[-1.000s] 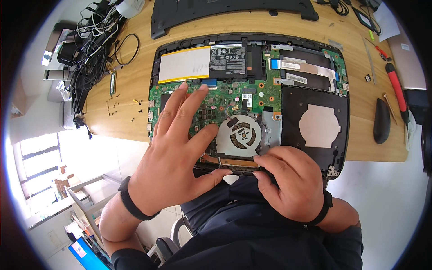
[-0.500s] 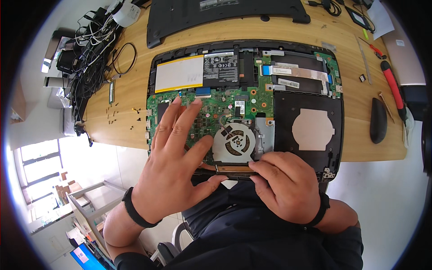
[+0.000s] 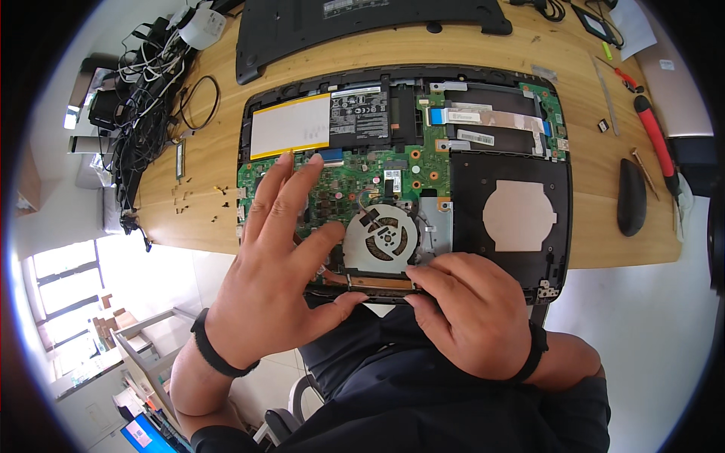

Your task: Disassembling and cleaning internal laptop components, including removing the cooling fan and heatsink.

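An opened laptop base (image 3: 555, 219) lies in front of me with its inner parts exposed. My left hand (image 3: 268, 257) is spread over the green circuit board (image 3: 366, 170), fingertips near the blue-ended ribbon cable (image 3: 330, 155). Its thumb rests at the laptop's front edge. A round silver cooling fan (image 3: 355, 253) sits between my hands, with a copper heat pipe (image 3: 377, 283) along its near side. My right hand (image 3: 476, 313) is closed at the pipe's right end, index finger above and thumb at the front rim. Its other fingers are curled. The fingertip contact is partly hidden.
A black bottom cover (image 3: 362, 38) lies behind the laptop. Tangled cables (image 3: 151, 98) and small screws (image 3: 181, 200) are on the left. At right are a black mouse-like object (image 3: 632, 198), a red-handled tool (image 3: 653, 132) and a screwdriver (image 3: 625, 79).
The whole view has shifted slightly, putting the laptop a little further left. More of the copper heat pipe shows beside my left thumb. Both hands keep nearly the same places.
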`<state>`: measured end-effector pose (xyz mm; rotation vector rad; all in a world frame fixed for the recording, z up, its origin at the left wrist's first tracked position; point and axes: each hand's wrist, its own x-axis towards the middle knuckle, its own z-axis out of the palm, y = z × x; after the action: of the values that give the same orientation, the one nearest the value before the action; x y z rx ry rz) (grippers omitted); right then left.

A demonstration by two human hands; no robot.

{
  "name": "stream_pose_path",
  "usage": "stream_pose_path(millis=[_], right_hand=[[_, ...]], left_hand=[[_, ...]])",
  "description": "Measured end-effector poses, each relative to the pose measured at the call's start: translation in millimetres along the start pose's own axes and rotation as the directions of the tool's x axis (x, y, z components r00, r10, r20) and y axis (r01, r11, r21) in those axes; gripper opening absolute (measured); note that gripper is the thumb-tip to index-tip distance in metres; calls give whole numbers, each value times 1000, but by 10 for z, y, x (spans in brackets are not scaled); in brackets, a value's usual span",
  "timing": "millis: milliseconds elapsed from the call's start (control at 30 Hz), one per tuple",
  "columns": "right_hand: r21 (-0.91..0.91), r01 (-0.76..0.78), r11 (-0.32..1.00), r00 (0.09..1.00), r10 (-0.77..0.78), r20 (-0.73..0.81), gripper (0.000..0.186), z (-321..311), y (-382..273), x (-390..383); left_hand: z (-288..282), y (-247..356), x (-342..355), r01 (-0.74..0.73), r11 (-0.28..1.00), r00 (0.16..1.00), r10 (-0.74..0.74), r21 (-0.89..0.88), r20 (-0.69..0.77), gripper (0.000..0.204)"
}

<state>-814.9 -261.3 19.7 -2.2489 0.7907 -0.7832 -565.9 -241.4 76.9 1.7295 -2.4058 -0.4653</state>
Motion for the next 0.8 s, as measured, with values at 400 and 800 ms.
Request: stream_pose_path(millis=[400,800], right_hand=[[-47,-187,981,977,191,100,24,-344,-115,238],[-211,100,972,931,-16,366,2,-396,395,968]], left_hand=[[-60,-55,58,-27,999,1000,27,-19,13,56],[-32,-79,4,-34,998,999,33,-45,-26,53]])
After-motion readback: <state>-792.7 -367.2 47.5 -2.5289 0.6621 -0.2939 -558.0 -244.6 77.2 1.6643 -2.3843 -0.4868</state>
